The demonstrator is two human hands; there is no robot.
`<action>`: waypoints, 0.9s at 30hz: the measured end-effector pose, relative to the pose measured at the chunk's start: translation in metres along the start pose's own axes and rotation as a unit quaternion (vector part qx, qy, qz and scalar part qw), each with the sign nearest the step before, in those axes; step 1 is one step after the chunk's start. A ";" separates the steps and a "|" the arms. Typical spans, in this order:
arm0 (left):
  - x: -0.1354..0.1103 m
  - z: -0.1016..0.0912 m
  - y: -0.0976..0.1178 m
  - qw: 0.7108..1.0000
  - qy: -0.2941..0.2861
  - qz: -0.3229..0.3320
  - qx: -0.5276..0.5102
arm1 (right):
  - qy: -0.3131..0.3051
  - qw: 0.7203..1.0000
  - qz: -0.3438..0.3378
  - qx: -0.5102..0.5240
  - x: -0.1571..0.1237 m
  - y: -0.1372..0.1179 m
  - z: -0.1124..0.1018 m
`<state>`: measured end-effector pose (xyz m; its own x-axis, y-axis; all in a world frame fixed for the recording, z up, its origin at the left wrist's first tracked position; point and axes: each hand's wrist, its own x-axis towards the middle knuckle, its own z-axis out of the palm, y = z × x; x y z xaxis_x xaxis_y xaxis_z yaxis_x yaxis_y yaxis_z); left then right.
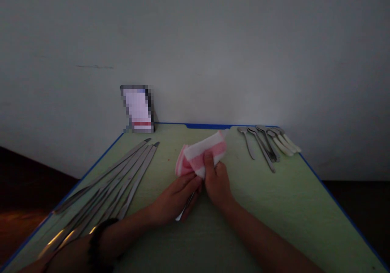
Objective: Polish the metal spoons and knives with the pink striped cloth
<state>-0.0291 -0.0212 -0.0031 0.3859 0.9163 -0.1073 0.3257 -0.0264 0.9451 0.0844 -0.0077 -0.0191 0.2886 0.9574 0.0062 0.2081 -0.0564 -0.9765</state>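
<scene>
A pink and white striped cloth lies bunched at the middle of the green table. My right hand grips the cloth, thumb pressed on top. My left hand is closed round the handle of a thin metal utensil, whose other end goes into the cloth and is hidden. A dark bracelet sits on my left wrist.
Several long metal knives lie in a row on the left of the table. Several spoons, some with white handles, lie at the far right. A small upright card stands at the back edge against the wall.
</scene>
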 end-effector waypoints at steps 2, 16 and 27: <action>-0.001 0.000 -0.001 1.000 -0.014 -0.003 0.009 | -0.017 1.000 -0.014 -0.002 0.007 0.002 -0.002; -0.008 0.003 0.007 0.972 -0.116 0.040 0.202 | 0.082 0.995 -0.048 0.003 0.045 0.012 -0.026; -0.009 -0.003 0.006 0.981 -0.166 0.043 0.094 | -0.001 0.999 -0.046 0.024 0.005 0.006 -0.002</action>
<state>-0.0334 -0.0287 0.0050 0.6678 0.7281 -0.1546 0.4222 -0.1994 0.8843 0.0891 -0.0036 -0.0248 0.2677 0.9587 0.0966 0.1882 0.0464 -0.9810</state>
